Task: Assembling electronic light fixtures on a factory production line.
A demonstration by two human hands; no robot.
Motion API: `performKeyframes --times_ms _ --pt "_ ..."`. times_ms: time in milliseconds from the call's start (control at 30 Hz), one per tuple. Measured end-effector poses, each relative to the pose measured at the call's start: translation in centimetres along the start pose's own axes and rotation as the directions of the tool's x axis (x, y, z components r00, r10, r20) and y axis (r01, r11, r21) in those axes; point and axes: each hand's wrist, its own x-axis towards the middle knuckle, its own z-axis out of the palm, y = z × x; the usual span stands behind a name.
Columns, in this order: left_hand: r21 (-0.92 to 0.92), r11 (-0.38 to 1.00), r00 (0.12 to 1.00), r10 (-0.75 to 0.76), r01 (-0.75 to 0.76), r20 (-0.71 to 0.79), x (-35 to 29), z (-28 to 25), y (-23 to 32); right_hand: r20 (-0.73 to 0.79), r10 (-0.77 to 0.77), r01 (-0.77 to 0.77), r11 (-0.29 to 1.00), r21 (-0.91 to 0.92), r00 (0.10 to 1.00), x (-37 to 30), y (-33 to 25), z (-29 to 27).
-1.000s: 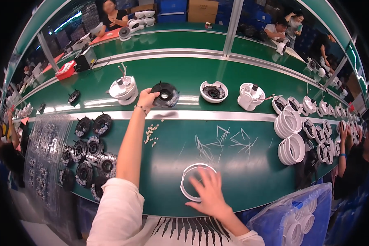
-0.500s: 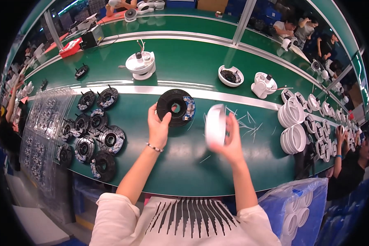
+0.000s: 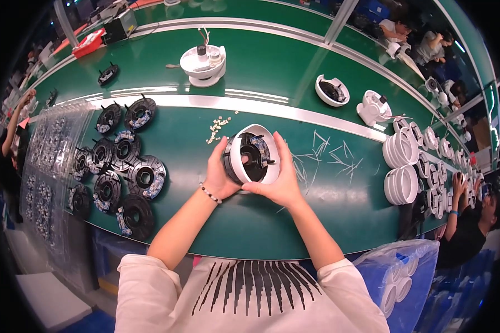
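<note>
Above the green bench I hold a white ring-shaped housing (image 3: 236,162) with a black disc (image 3: 254,157) sitting inside it, tilted toward me. A small blue circuit board shows on the disc's upper right. Its left side is wrapped by my left hand (image 3: 219,175), with the fingers partly hidden behind. My right hand (image 3: 284,180) grips the white housing from the right, thumb along its lower rim. Whether the disc is fully seated I cannot tell. Small beige pieces (image 3: 218,129) lie scattered just beyond my left hand, and thin white strips (image 3: 339,154) lie to the right.
Several black discs with boards (image 3: 146,176) lie on the left, beside stacked clear trays (image 3: 50,177). White rings (image 3: 401,185) are stacked at right. Beyond the metal rail (image 3: 205,102) stand white assemblies (image 3: 203,69). A plastic-lined blue bin (image 3: 422,277) is below right; co-workers sit farther off.
The white housing in my right hand has come left and now surrounds the black disc in my left hand. Beige pieces earlier hidden behind the disc now show.
</note>
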Motion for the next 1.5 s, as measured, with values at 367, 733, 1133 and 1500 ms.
performKeyframes --times_ms 367,733,1133,1500 --pt "0.066 0.996 0.998 0.062 -0.062 0.003 0.2 -0.6 -0.2 0.205 -0.128 0.188 0.933 -0.308 0.970 0.5 -2.5 -2.3" --pt "-0.032 0.999 0.998 0.004 -0.002 0.057 -0.2 -0.4 0.2 0.175 -0.244 0.248 0.969 -0.001 0.954 1.0 -2.0 -2.2" --pt "-0.036 0.999 0.996 0.024 -0.021 0.087 -0.8 -0.4 -0.3 0.164 -0.204 0.249 0.911 -0.328 0.965 0.5 -2.3 0.4" --pt "0.035 0.966 0.963 0.252 -0.256 0.100 -0.5 0.1 -0.1 -0.079 -0.374 0.292 0.823 -0.488 0.924 0.8 -2.2 3.5"
